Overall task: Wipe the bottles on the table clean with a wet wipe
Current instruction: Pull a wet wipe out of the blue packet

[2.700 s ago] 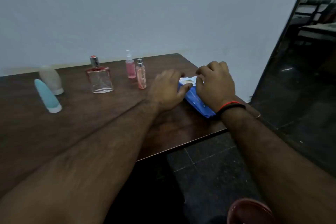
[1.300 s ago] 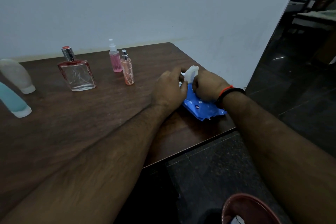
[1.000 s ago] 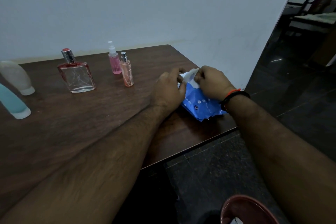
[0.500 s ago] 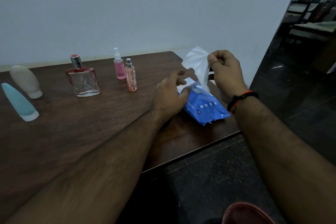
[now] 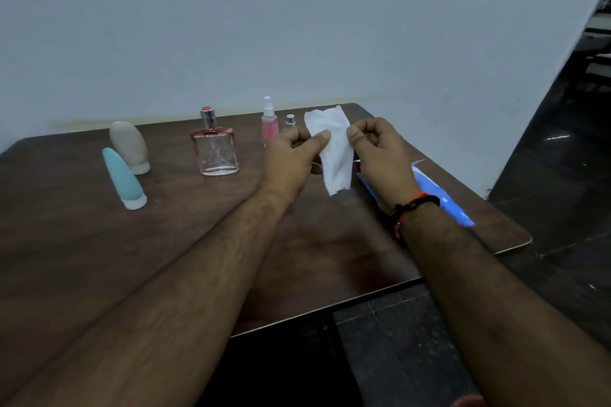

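Wet wipe point(image 5: 335, 155) hangs above the worktop point(image 5: 99, 241), pinched between left hand point(image 5: 291, 163) at its 9 o'clock and right hand point(image 5: 380, 158) at 3, square perfume bottle point(image 5: 216, 150) further out at 9, blue wipe pack point(image 5: 439, 195) at 4.

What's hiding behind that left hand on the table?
Behind the left hand only the silver cap of a small spray bottle shows; its body is covered. The pink spray bottle beside it stays mostly visible.
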`<state>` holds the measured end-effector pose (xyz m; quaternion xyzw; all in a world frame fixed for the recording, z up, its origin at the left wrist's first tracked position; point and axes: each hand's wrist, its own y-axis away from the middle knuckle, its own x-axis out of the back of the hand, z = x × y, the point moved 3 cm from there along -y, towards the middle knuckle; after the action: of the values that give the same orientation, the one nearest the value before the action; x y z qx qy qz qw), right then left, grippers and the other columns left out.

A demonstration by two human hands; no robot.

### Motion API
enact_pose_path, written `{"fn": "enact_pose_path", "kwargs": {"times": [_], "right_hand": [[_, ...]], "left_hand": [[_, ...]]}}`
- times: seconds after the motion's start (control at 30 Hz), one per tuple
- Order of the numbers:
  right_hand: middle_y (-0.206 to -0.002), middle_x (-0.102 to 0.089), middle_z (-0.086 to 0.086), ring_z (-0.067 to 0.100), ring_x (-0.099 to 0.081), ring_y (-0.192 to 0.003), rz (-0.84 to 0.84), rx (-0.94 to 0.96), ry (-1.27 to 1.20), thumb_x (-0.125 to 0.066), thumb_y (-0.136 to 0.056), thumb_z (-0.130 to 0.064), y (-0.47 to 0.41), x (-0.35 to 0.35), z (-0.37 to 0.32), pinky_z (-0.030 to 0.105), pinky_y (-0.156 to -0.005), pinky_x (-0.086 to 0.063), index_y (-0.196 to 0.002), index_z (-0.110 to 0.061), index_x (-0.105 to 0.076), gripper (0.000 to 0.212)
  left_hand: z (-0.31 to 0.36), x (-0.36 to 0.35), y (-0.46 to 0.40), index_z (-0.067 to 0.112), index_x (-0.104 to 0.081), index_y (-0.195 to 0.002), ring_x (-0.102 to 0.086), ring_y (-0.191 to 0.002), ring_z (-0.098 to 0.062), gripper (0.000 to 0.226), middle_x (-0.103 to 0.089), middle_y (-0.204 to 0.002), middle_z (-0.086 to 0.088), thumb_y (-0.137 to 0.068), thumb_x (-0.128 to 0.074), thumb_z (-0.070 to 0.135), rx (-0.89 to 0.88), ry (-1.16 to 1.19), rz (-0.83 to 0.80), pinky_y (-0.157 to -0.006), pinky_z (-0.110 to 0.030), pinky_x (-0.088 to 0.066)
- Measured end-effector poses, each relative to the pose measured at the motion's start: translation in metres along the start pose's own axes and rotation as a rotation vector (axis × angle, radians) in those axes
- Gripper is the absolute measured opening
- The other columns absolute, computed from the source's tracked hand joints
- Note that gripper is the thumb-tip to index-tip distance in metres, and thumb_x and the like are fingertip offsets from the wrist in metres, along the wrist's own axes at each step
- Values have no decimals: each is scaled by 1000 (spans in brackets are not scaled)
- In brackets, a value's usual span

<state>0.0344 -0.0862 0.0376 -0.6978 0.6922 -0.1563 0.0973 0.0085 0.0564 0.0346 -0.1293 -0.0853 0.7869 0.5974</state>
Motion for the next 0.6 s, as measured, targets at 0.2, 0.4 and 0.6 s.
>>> {"fn": "enact_pose_path", "kwargs": {"times": [0.2, 0.4, 0.6], "right_hand": [[-84, -64, 4, 12, -59, -65, -104, -65, -182, -54, -101, -18, 15, -46, -5, 34, -60, -55, -94, -13, -56, 9], [-109, -72, 12, 23, -68, -88, -383, -254, -357, -56, -96, -43, 32, -94, -3, 41, -78, -57, -122, -8, -64, 44], [-102, -75, 11, 24, -72, -92, -396, -264, -462, -63, -94, -10, 38, -123, 3, 40, -82, -59, -100, -7, -69, 9]], "left_hand": [[4, 63, -1, 12, -61, -68, -65, -64, -16, 27, -69, -65, 0, -94, -61, 5, 101, 95, 134, -61, -29, -55], [10, 103, 6, 8, -67, -88, -67, -82, -22, 12, -72, -86, -7, -96, -58, 8, 146, 91, 133, -77, -36, -55], [7, 131, 8, 12, -69, -103, -64, -94, -19, 14, -72, -105, -5, -97, -61, 21, 107, -149, 186, -80, -31, -53]]}}
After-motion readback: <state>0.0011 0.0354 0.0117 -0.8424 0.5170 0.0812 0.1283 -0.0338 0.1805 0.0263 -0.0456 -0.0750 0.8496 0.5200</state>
